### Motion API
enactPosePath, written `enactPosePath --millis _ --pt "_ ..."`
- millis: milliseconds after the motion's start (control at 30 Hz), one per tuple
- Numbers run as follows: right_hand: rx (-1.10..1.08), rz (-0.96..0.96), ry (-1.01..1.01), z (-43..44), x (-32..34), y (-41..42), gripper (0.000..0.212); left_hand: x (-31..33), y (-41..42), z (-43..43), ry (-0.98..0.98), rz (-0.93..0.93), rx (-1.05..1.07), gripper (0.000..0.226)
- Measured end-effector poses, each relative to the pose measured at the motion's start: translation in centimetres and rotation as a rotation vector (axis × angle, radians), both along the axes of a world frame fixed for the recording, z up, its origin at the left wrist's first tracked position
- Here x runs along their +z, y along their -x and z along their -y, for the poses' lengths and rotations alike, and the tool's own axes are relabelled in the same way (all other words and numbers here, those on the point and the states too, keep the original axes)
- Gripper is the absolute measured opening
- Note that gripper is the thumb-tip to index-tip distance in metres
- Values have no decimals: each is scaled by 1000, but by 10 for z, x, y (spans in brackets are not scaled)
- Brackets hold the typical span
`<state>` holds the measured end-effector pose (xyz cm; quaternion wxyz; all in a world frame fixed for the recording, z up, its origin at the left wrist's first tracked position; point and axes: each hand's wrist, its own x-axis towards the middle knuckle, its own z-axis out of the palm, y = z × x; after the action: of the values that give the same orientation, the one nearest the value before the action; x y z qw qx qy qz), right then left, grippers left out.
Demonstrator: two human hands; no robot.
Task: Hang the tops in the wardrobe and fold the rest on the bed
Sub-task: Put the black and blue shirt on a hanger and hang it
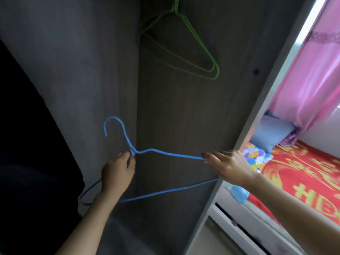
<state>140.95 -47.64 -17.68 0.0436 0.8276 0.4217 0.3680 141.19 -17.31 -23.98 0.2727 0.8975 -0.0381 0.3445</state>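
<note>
A blue wire hanger [165,192] is held in front of the dark wardrobe interior [174,116], empty of clothing. My left hand [117,173] pinches its neck just under the hook. My right hand [228,164] grips the hanger's right shoulder end, near the wardrobe's side panel. Green wire hangers [185,43] hang inside the wardrobe at the top. To the right lies the bed [303,181] with a red and gold cover. A blue garment [239,193] lies at the bed's edge, partly hidden behind my right wrist.
The wardrobe's grey side panel [257,116] stands between the interior and the bed. On the bed are a light blue pillow [272,133] and a colourful patterned cloth [255,155]. A pink curtain [312,70] hangs behind the bed. A dark mass fills the left.
</note>
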Motion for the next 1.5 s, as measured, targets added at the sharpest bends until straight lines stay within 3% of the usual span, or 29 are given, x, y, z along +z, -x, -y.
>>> enactPosePath --millis 100,200,300,433,533,800,1200,1500 --pt "-55 -100 9 31 -41 25 21 -36 11 26 4 -109 -78 35" --pt "-150 -157 -28 61 -65 47 32 -55 21 57 17 -204 -145 23" --pt "-235 -198 -74 94 -82 65 42 -61 32 92 -36 -168 -212 21" --pt "-315 -259 -209 146 -106 86 28 -78 45 147 48 -199 -336 42" --pt "-366 -273 -263 188 -119 103 14 -89 57 201 -20 -170 -400 39" --pt "-565 -278 -349 320 -157 164 21 -108 80 368 -163 -143 -537 32" --pt "-1064 -250 -672 417 -197 296 25 -122 143 607 -330 -67 -1203 23" --pt "-1299 -171 -955 492 -202 343 25 -143 161 753 -414 -249 -1620 26"
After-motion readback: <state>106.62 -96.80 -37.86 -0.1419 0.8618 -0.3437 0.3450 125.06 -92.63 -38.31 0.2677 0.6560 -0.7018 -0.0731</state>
